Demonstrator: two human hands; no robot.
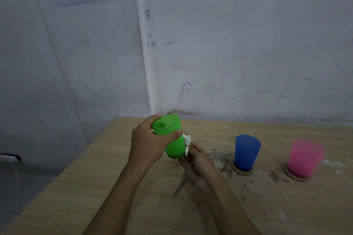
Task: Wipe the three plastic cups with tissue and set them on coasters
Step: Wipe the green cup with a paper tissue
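My left hand (pixel 147 143) grips a green plastic cup (pixel 172 139) near its rim, holding it above the table and tilted. My right hand (pixel 196 160) presses a small white tissue (pixel 187 142) against the cup's right side and base. A blue cup (pixel 246 152) stands upright on a round brown coaster (pixel 236 170) to the right. Further right, a pink cup (pixel 304 157) stands upright on another coaster (pixel 288 174). A coaster for the green cup is not visible.
The wooden table (pixel 95 187) carries dark stains and crumbs around the cups. Its left edge runs diagonally from the wall corner toward me. A pale wall rises right behind the table. A white object (pixel 9 157) sits low at the far left, off the table.
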